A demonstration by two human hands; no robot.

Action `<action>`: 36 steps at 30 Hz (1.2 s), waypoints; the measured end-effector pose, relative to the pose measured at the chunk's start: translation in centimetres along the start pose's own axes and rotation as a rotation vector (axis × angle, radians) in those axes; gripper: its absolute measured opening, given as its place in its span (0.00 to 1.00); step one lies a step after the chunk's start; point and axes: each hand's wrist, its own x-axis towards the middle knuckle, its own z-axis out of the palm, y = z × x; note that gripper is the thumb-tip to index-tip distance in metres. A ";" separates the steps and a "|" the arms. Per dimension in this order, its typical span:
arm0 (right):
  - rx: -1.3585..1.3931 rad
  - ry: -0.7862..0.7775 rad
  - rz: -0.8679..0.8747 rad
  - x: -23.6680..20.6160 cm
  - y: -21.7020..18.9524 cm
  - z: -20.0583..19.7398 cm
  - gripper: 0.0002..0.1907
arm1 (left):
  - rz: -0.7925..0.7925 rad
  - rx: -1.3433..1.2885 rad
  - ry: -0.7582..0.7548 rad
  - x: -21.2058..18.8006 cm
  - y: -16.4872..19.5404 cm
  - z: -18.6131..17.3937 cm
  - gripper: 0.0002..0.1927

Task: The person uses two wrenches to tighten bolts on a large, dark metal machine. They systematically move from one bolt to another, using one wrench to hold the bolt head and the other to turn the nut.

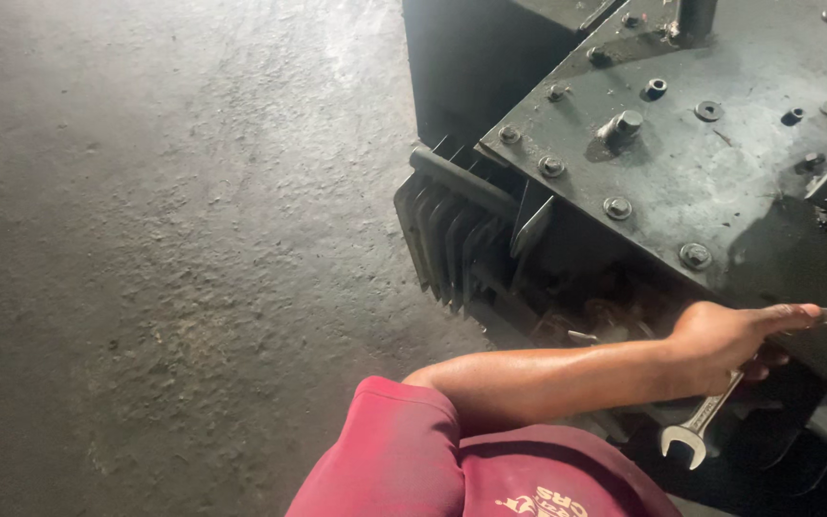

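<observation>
Head view: right hand (734, 337) closed round silver open-ended steel spanner (699, 426), jaw end hanging below fist, beside dark bolted steel machine housing (720, 182); grip best kept firm, jaw seated squarely; left hand unseen

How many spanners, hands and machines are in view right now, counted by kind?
spanner, gripped by the hand: 1
left hand: 1
grey bolted machine with cooling fins: 1
Total: 3
</observation>
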 end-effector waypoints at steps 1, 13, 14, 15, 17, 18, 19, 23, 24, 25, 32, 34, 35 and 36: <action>0.002 -0.002 -0.005 0.0 -0.1 0.0 0.16 | 0.024 -0.013 -0.024 0.0 0.0 0.0 0.15; 0.051 0.008 -0.014 -0.9 -0.4 0.5 0.15 | -0.021 -0.089 -0.125 -1.4 0.8 -0.3 0.12; 0.047 0.008 -0.014 -0.8 -0.5 0.5 0.15 | 0.003 -0.102 -0.179 -1.3 0.8 -0.5 0.10; 0.043 0.007 -0.008 -0.6 -0.6 0.4 0.15 | 0.021 -0.118 -0.234 -1.1 0.6 -0.6 0.10; 0.030 0.006 -0.003 -0.1 -0.9 0.1 0.15 | 0.016 -0.098 -0.211 -0.9 0.2 -0.5 0.10; 0.016 0.004 0.002 0.1 -1.2 0.0 0.15 | -0.006 -0.066 -0.126 -0.8 0.1 -0.4 0.10; 0.011 0.006 0.005 0.4 -1.4 -0.1 0.15 | -0.027 -0.030 -0.044 -0.7 0.0 -0.3 0.12; -0.015 0.007 0.008 1.2 -2.7 -0.6 0.14 | -0.023 -0.007 -0.014 -0.6 0.0 0.1 0.15; -0.020 0.004 0.007 1.3 -3.0 -0.7 0.14 | -0.033 -0.010 0.003 -0.6 0.1 0.2 0.16; -0.028 0.003 0.008 1.5 -3.3 -0.9 0.14 | -0.043 -0.010 0.018 -0.6 0.2 0.1 0.17; -0.061 -0.004 0.000 2.2 -5.4 -1.6 0.14 | -0.014 0.028 -0.041 -0.3 -0.3 -0.2 0.18; -0.069 -0.005 -0.005 2.4 -5.8 -1.7 0.14 | -0.010 0.012 -0.012 0.0 -0.4 -0.1 0.16; -0.075 -0.007 -0.010 2.6 -6.0 -1.7 0.14 | 0.006 -0.005 -0.039 0.1 -0.5 -0.2 0.15; -0.078 -0.008 -0.013 2.8 -6.0 -1.7 0.14 | 0.019 -0.022 -0.071 0.2 -0.6 -0.2 0.15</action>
